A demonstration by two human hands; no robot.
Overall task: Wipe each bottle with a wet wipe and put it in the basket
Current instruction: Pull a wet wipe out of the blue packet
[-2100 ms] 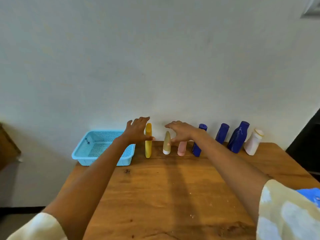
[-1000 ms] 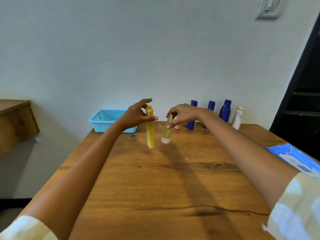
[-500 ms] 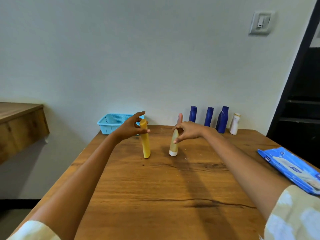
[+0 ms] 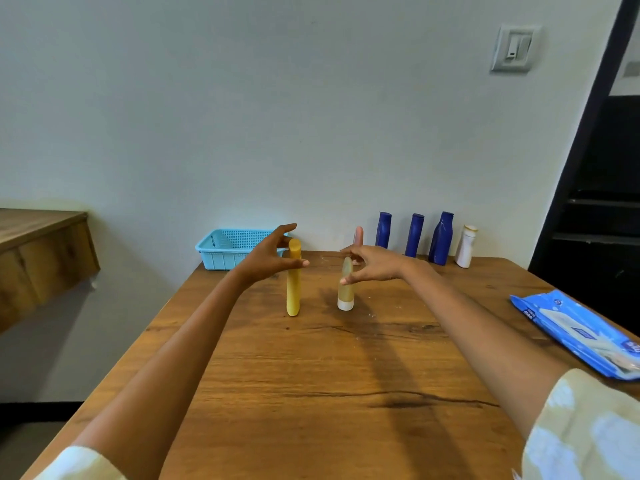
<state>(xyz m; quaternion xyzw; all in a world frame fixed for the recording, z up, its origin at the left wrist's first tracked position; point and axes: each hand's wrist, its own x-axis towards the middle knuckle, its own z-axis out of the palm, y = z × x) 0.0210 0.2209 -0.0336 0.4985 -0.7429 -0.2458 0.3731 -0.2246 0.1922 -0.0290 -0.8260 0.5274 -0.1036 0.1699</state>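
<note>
Nearest the camera are two pale patterned sleeves (image 4: 585, 434), with bare forearms reaching out over the wooden worktop (image 4: 311, 393). At the right edge of the worktop lies a blue pack of wet wipes (image 4: 575, 334), flat, with a white panel on its face; white lettering near its far corner seems to read "mee", and the other print is too small to make out.

Further out, mid-worktop, two bottles stand upright and a little apart. The left hand (image 4: 268, 259) holds the yellow bottle (image 4: 293, 282) near its top, thumb laid across the front and fingers spread behind the cap; the bottle's base meets the wood. The right hand (image 4: 372, 265) is at the top of the clear amber bottle (image 4: 345, 285), which rests on its white cap, the thumb at the bottle's side and the fingers curved loosely over it; whether it truly pinches the bottle I cannot tell. Neither bottle shows a readable label.

At the back, against the wall, the light blue basket (image 4: 225, 252) sits on the far left corner. To its right stand a pink bottle (image 4: 358, 235), three dark blue bottles (image 4: 415, 235) and a white bottle (image 4: 465, 247) in a row. A wall switch (image 4: 514, 48) is mounted high on the right.
</note>
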